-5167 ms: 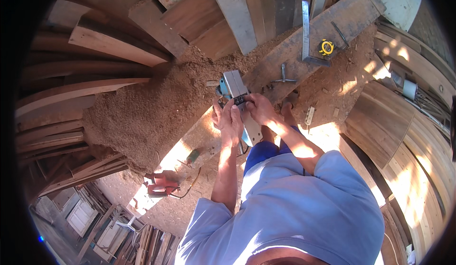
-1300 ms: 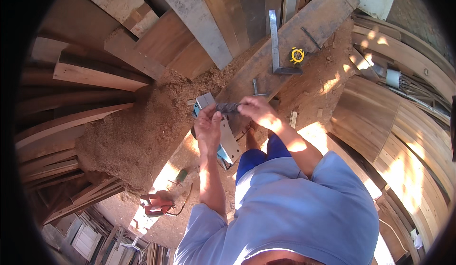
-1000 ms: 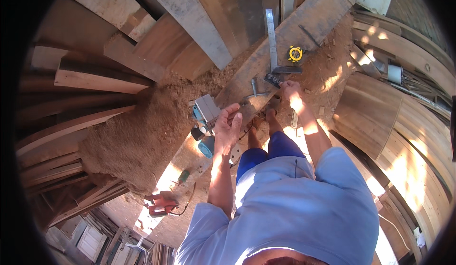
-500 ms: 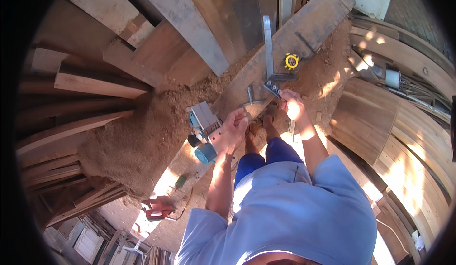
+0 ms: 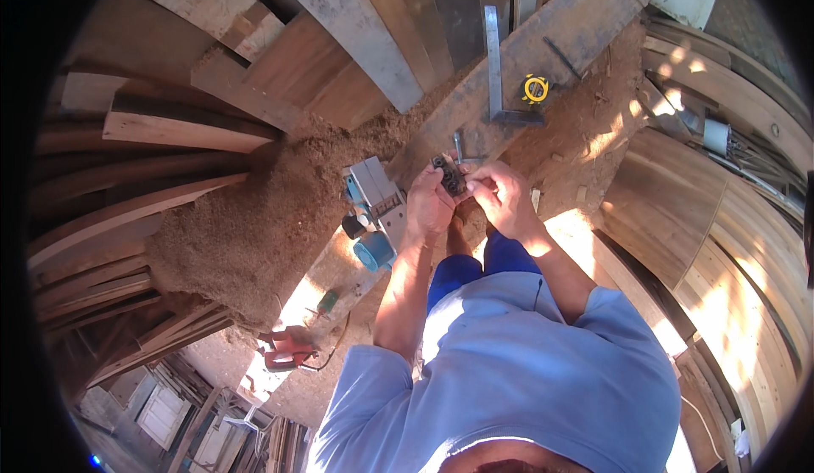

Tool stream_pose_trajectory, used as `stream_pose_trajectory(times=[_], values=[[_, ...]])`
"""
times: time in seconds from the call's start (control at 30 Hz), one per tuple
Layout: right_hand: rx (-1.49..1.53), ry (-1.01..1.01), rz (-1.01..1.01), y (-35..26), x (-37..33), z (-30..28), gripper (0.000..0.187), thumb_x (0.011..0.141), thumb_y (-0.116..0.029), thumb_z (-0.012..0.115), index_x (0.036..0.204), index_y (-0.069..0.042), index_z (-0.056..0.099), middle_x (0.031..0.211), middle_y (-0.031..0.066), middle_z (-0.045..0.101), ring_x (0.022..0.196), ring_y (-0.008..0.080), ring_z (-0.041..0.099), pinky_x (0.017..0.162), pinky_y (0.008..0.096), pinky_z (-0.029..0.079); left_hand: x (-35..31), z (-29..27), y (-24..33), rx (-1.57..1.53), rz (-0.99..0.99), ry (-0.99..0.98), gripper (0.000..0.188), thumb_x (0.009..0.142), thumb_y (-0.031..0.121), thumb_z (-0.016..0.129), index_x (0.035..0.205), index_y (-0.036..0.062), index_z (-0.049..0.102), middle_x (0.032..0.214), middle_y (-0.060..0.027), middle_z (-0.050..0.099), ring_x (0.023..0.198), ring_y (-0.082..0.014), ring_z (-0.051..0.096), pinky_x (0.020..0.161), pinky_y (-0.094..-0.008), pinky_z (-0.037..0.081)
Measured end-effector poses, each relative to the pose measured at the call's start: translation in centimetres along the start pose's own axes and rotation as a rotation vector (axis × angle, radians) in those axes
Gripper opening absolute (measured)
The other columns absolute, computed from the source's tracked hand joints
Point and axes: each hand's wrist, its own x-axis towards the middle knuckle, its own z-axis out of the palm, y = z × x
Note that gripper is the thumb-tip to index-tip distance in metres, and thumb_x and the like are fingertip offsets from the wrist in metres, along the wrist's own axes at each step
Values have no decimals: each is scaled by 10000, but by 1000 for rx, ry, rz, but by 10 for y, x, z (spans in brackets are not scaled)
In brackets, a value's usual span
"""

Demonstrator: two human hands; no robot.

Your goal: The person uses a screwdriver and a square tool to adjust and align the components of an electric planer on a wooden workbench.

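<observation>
A small dark metal block with round bolt heads [image 5: 448, 174] is held over the bench in front of me. My left hand [image 5: 431, 205] is closed around its left side, thumb along the face. At its right edge, the fingers of my right hand [image 5: 507, 201] pinch together; they partly hide the block. Just beyond my hands, a T-handled wrench [image 5: 459, 147] lies on the plank bench [image 5: 441, 125]. An electric planer [image 5: 378, 201], grey and blue, rests with its flat sole up, left of my left hand.
A metal try square [image 5: 493, 66] and a yellow tape measure [image 5: 535, 89] lie farther up the bench. Toward the near left end sits a red power tool [image 5: 288, 350] with a cord. Sawdust [image 5: 220, 252] is heaped left of the bench; boards [image 5: 670, 210] lean at right.
My right hand has brought the metal block left and nearer, away from the try square. My left hand now grips it too. The view has shifted slightly.
</observation>
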Motion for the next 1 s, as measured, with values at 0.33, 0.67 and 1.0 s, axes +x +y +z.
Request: stream_pose_trajectory(times=[0.33, 0.67, 1.0], values=[[153, -111, 370, 14, 21, 12, 259, 894, -140, 737, 1075, 10, 629, 876, 167, 669, 822, 248, 685, 716, 352, 546, -7, -17, -29, 264, 81, 78, 454, 1094, 363, 432, 1289, -15, 592, 1045, -105, 683, 959, -212, 674, 831, -345, 533], [-511, 11, -197, -9, 16, -8, 531, 780, -4, 684, 1305, -63, 634, 1278, 204, 560, 1100, 361, 581, 995, 486, 462, -2, 12, -23, 110, 15, 192, 409, 1102, 353, 428, 1194, -3, 609, 998, -104, 664, 862, -226, 652, 843, -427, 536], [-616, -109, -233, 0, -2, -1, 409, 806, -100, 658, 1211, -91, 713, 1325, 111, 557, 1121, 358, 552, 932, 470, 480, 13, 11, -23, 74, -32, 306, 376, 1109, 316, 409, 1215, 14, 608, 1047, -104, 670, 947, -222, 626, 894, -469, 533]])
